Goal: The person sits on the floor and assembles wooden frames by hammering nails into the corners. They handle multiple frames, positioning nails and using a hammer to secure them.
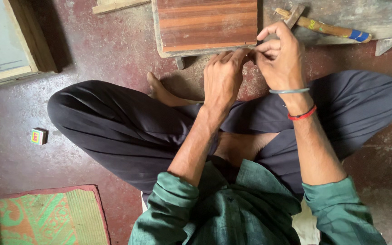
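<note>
- The near edge of the brown striped wooden board point(207, 25) is being pinched by the left hand point(223, 77).
- A small unidentifiable item is being pinched at that edge by the right hand point(281, 59).

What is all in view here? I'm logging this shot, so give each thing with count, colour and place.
wooden panel: one, reddish-brown striped, floor at top centre, both hands at its near edge
hammer: one, yellowish handle with blue band, top right
small box: one, multicoloured, floor at left
mat: one, green and orange, bottom left
framed board: one, pale with wooden frame, top left
floor: dusty dark red
left hand: fingers pinched at panel edge
right hand: fingers pinched at panel edge; wrist with grey bangle and red thread
</note>
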